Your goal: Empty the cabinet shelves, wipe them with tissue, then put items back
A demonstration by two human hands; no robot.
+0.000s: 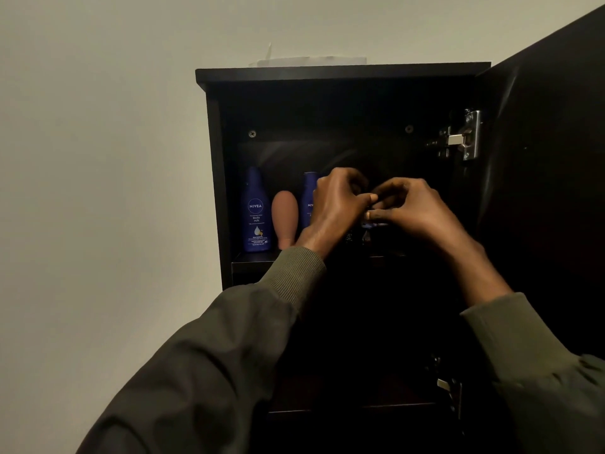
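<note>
Head view shows the left hand point(334, 208) and right hand point(412, 211) together pinching a small, mostly hidden item point(371, 222) above the cabinet shelf point(248, 258), right of two blue bottles point(256, 211).

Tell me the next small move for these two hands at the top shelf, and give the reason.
Probably draw both hands back together, bringing the small item out. The left hand and right hand meet in a shared grip on something small and dark, mostly hidden. Two blue Nivea bottles and a tan bottle remain on the shelf, so emptying seems unfinished.
</note>
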